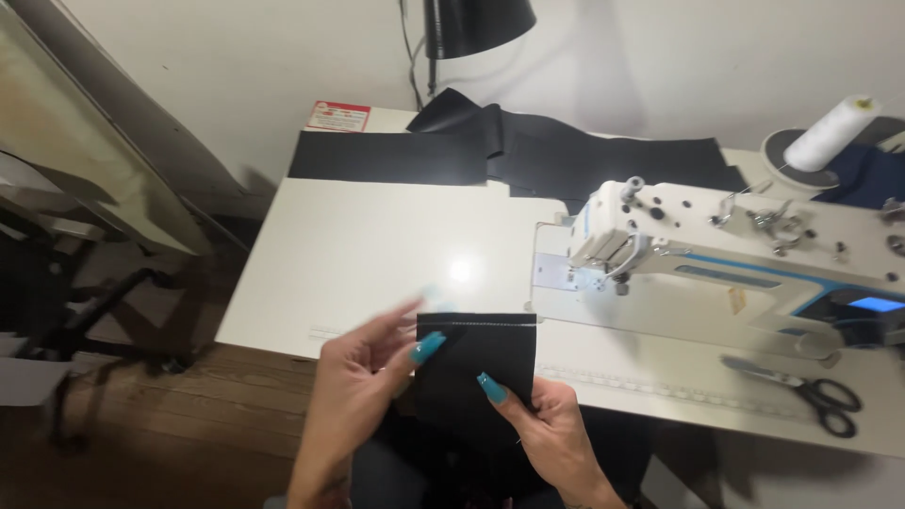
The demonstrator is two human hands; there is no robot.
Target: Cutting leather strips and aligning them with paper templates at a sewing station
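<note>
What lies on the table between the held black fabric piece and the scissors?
In the head view, only bare white table with a printed ruler strip lies between black fabric piece and scissors.

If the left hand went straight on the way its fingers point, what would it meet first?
Probably the black fabric piece that the left hand already touches; beyond it stands the sewing machine, though depth is unclear.

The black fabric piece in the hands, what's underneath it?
Under the black fabric piece, the white table edge shows at its upper part. Lower down it covers the person's lap. The left hand and right hand hold it; fingers behind it are hidden.
</note>
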